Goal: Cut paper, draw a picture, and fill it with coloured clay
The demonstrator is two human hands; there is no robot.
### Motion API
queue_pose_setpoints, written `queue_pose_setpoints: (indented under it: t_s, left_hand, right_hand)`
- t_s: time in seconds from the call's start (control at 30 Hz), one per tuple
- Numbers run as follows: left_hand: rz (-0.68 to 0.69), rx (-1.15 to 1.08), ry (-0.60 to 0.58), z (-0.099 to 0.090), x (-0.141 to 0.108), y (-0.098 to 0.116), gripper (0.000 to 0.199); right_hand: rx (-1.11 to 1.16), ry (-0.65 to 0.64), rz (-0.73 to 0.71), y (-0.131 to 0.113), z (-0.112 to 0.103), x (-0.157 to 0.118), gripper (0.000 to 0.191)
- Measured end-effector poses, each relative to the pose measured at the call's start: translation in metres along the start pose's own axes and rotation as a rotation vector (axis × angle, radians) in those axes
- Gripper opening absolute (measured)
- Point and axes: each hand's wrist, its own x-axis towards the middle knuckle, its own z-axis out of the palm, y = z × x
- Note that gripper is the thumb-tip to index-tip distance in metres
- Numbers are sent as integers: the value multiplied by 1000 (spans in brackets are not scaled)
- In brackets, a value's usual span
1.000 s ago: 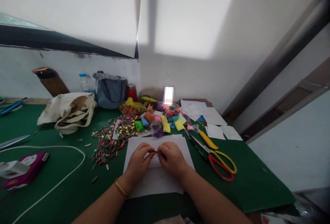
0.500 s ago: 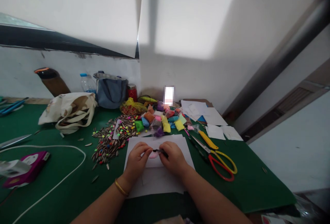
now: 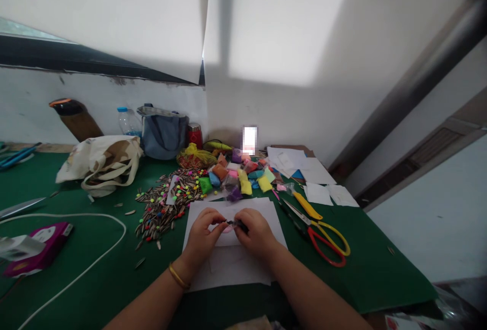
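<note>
Over white paper [image 3: 228, 265], my two hands almost meet at the fingertips. My left hand [image 3: 205, 229] is closed in a pinch on a small dark bit of what looks like black modelling clay. My right hand [image 3: 255, 228] grips a larger lump of black modelling clay [image 3: 242, 226], partly hidden by the fingers; there seems to be clear wrapping around it. A short dark strand spans the gap between the fingertips. Beneath them, a flat pink clay piece [image 3: 228, 229] lies on the paper, mostly covered by my left thumb.
Sunflower seeds [image 3: 155, 218] mixed with coloured beads spread left of the paper. Coloured clay packets [image 3: 245, 187] are heaped behind it. Scissors [image 3: 327, 241] and a yellow-handled cutter [image 3: 307, 206] lie to the right. A white cable [image 3: 124, 228] curves across the left side.
My left thumb and fingers have shifted slightly over the pink piece, so less of it shows. My right hand keeps its grip on the black clay, almost unmoved.
</note>
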Motion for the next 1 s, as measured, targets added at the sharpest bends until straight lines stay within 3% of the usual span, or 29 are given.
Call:
queue_pose_setpoints:
  t_s: [0.2, 0.37, 0.53, 0.67, 0.8, 0.9, 1.0]
  left_hand:
    - [-8, 55, 66, -2, 0, -3, 19]
    - [-63, 75, 181, -11, 3, -8, 18]
    - [-109, 24, 139, -11, 2, -13, 16]
    - [-117, -56, 97, -4, -1, -15, 22]
    - [-141, -11, 15, -1, -1, -16, 22]
    - [-212, 61, -53, -2, 0, -18, 30]
    - [-259, 101, -121, -1, 1, -23, 39]
  right_hand:
    - [-35, 0, 2, 3, 2, 0, 7]
    - [-109, 78, 126, 27, -8, 5, 9]
    - [-396, 127, 331, 62, -26, 6, 14]
    - [-518, 87, 456, 74, -24, 1, 31]
    - [-529, 136, 357, 65, -18, 2, 48]
    - [-459, 141, 221, 51, -18, 3, 42]
    - [-300, 29, 102, 39, -14, 3, 31]
